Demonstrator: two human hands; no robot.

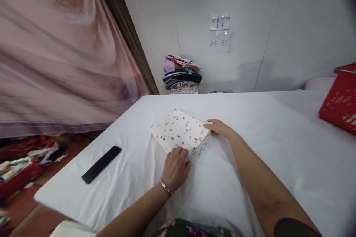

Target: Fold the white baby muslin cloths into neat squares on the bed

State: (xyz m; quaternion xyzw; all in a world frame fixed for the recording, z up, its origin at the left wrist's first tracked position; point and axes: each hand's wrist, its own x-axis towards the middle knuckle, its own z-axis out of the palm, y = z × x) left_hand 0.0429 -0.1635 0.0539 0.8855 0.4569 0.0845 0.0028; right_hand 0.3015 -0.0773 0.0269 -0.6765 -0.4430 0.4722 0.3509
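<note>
A folded white cloth with small printed motifs (180,130) lies on the white table (278,148). My left hand (175,168) grips its near corner, fingers curled over the edge; a thin bracelet sits on that wrist. At the right corner of the same cloth my right hand (218,126) rests, its fingers closed on the folded edge.
A black phone (101,164) lies near the table's left edge. A red plastic basket (340,100) stands at the right. A stack of folded clothes (182,74) sits against the wall behind, and a pink curtain (61,52) hangs at left. Coloured items lie on the floor (19,166).
</note>
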